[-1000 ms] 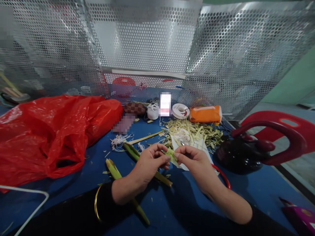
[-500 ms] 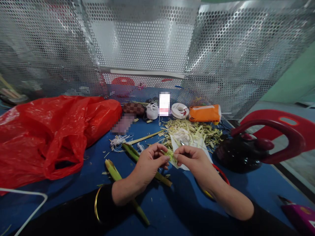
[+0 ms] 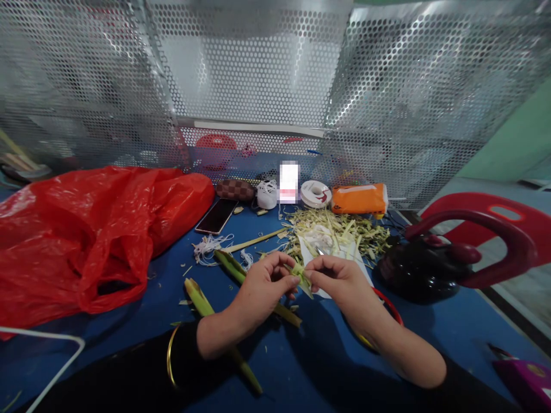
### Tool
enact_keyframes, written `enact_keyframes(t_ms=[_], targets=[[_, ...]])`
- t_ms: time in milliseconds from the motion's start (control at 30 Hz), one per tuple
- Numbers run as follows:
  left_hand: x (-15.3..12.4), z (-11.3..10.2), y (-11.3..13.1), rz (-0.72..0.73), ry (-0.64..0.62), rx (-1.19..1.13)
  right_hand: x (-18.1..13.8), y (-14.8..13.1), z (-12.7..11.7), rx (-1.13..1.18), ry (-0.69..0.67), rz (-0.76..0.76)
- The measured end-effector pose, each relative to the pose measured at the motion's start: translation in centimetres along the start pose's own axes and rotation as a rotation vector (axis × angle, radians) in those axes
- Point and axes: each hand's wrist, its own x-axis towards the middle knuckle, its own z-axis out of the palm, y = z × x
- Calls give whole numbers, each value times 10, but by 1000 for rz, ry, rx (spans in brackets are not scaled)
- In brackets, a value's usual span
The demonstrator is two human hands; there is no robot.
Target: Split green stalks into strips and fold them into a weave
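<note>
A small piece of pale green leaf strip (image 3: 303,281), folded or plaited, is pinched between the fingertips of both hands. My left hand (image 3: 260,289) grips its left side, thumb and fingers closed. My right hand (image 3: 342,287) is closed on the other side, with its fingertips hiding part of the strip. Below and left of my left hand, two green leaf stalks (image 3: 200,297) lie on the blue table (image 3: 275,378); my hand and forearm partly cover them. Under and behind my right hand lies white paper (image 3: 361,264) with pale leaf scraps on it.
A heap of leaf shreds (image 3: 374,234) lies behind the paper. At right stands a dark kettle (image 3: 417,272); at left spreads a red plastic bag (image 3: 107,235). Along the back are a phone (image 3: 217,216), a white spool (image 3: 316,195) and an orange packet (image 3: 360,199), before a perforated metal screen (image 3: 249,74).
The leaf strip has turned slightly between my fingertips, and a pointed end now shows below them. Both hands stay almost in place.
</note>
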Motion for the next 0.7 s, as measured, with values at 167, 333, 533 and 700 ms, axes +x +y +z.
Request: enact_keyframes(t_ms=[167,333,533,700], targets=[[-1,1,-1,5,-7,34,0,-1,0,-71,-10,-18],[-2,2,0,6,-18,75,1,-1,-3,-131,-66,-40],[-3,2,0,35,-5,201,1,0,-6,-156,-89,17],[-5,1,5,95,13,439,1,1,-1,-88,-78,41]])
